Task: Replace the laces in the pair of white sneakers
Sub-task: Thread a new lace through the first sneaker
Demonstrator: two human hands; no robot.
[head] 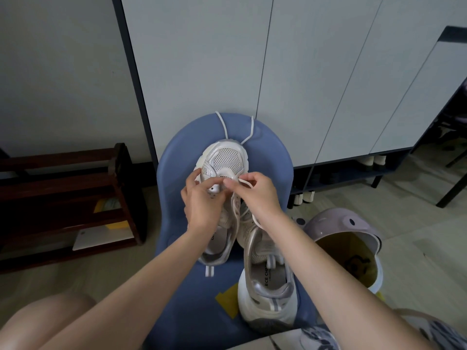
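Observation:
Two white sneakers lie on a blue chair seat [177, 248]. The left sneaker [225, 157] points away from me, toe toward the cabinet. The right sneaker [267, 286] lies nearer, its heel toward me. A white lace [223, 127] runs from the left sneaker's front and trails over the chair's far edge in two strands. My left hand [202, 203] grips the left sneaker's upper by the eyelets. My right hand [255, 193] pinches a loop of the lace at the sneaker's lowest eyelets, near the toe. The eyelets under my fingers are hidden.
A grey cabinet [252, 59] stands behind the chair, with shoes in its low open shelf. A dark wooden rack [75, 198] is at the left. A lilac bin [353, 238] sits open at the right. A yellow scrap [227, 299] lies on the seat.

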